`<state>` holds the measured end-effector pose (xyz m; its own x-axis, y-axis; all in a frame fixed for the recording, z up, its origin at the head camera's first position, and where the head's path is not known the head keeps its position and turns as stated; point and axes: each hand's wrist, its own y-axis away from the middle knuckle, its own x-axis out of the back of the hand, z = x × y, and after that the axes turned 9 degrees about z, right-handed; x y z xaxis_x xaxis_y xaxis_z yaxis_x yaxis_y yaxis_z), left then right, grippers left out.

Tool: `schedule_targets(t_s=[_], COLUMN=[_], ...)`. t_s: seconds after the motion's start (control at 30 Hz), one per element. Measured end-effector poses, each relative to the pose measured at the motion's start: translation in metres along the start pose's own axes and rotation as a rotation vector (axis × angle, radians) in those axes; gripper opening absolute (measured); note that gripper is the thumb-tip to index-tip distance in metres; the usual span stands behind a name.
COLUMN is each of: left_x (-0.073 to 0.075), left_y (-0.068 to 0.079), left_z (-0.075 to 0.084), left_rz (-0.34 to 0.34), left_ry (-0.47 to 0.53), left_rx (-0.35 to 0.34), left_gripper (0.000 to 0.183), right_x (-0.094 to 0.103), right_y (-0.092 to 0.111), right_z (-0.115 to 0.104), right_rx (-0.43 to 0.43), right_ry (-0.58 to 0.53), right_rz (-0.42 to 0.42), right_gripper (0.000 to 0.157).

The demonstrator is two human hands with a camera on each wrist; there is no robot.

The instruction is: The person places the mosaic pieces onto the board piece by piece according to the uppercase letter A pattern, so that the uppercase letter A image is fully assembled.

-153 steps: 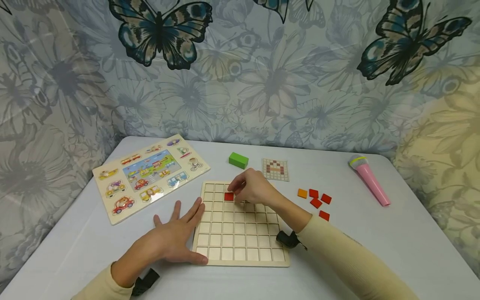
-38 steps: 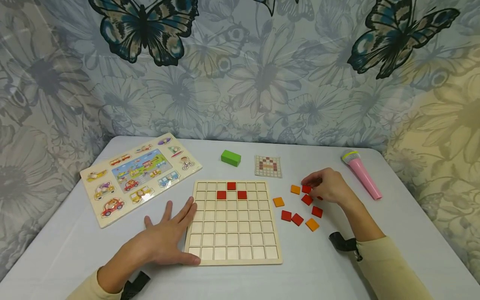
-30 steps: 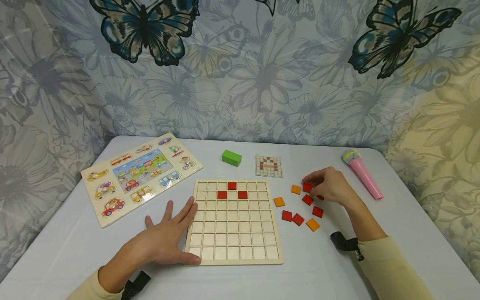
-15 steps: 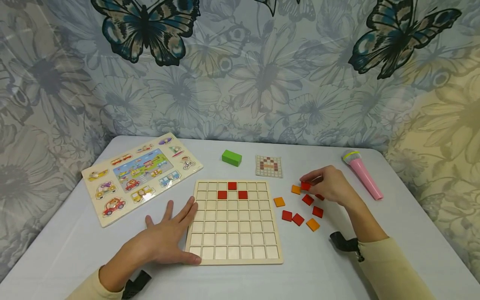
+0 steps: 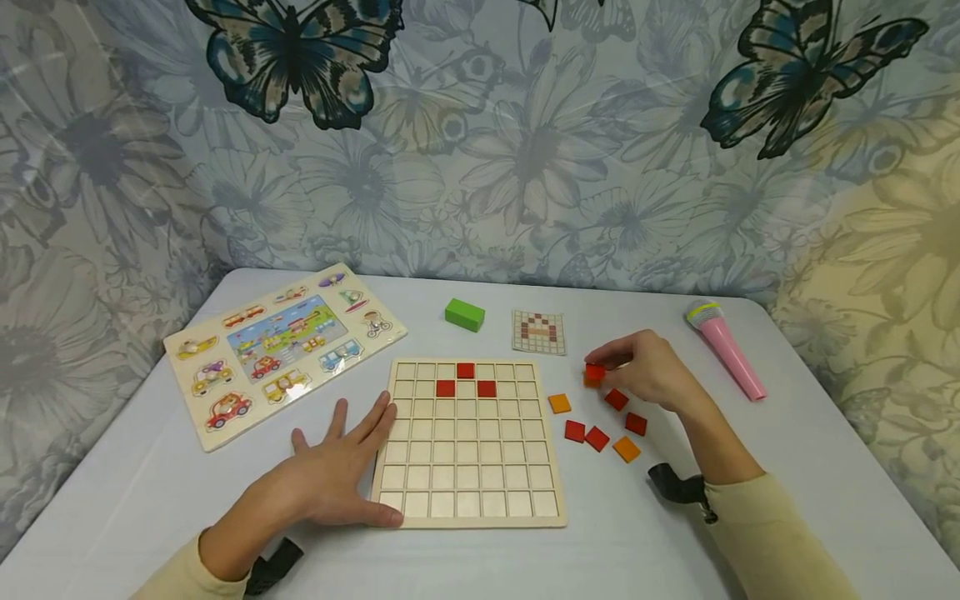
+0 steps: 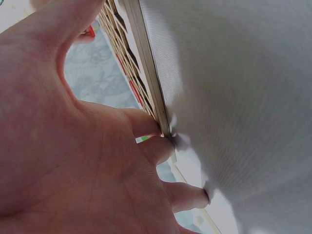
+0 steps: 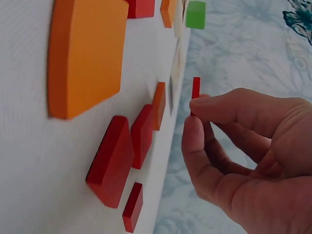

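Note:
My right hand (image 5: 648,373) pinches a thin red square tile (image 7: 196,87) between thumb and fingertip. In the right wrist view the tile is lifted off the cloth; from the head it overlaps an orange tile (image 5: 592,384). My left hand (image 5: 337,483) is spread, with fingertips and thumb touching the left edge of a wooden grid board (image 5: 468,527). Its underside and fingers fill the left wrist view. Three red tiles sit in the board: one in the top row (image 5: 466,371), two in the second row, left and right of it.
Several loose red (image 5: 597,438) and orange (image 5: 627,450) tiles lie right of the board. Behind it are a green block (image 5: 465,315) and a small pattern card (image 5: 537,332). A vehicle picture puzzle (image 5: 285,354) lies far left, a pink toy microphone (image 5: 731,354) far right.
My right hand has picked up a red tile from the loose ones and moved slightly left with it. Earlier it was over the board, where fewer red tiles showed. My left hand stays put.

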<state>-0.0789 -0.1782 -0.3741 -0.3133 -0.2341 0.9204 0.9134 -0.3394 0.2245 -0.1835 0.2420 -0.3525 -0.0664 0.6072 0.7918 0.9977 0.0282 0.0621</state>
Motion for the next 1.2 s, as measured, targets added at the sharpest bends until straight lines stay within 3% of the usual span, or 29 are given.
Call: schedule_targets(t_s=[0.2, 0.83, 1.2], left_x=[0.001, 0.001, 0.001], left_y=[0.0, -0.002, 0.0], left_z=[0.001, 0.001, 0.001], left_rz=[0.003, -0.002, -0.005], left_ry=[-0.001, 0.0, 0.007], left_rx=[-0.008, -0.003, 0.0], left_gripper=[0.137, 0.138, 0.137], right_x=[-0.004, -0.033, -0.052], right_y=[-0.002, -0.001, 0.001], right_z=[-0.008, -0.041, -0.052], right_rx=[-0.009, 0.112, 0.103], right_ry=[-0.044, -0.15, -0.192], right_rz=[-0.023, -0.133, -0.185], right_gripper=[0.036, 0.026, 0.028])
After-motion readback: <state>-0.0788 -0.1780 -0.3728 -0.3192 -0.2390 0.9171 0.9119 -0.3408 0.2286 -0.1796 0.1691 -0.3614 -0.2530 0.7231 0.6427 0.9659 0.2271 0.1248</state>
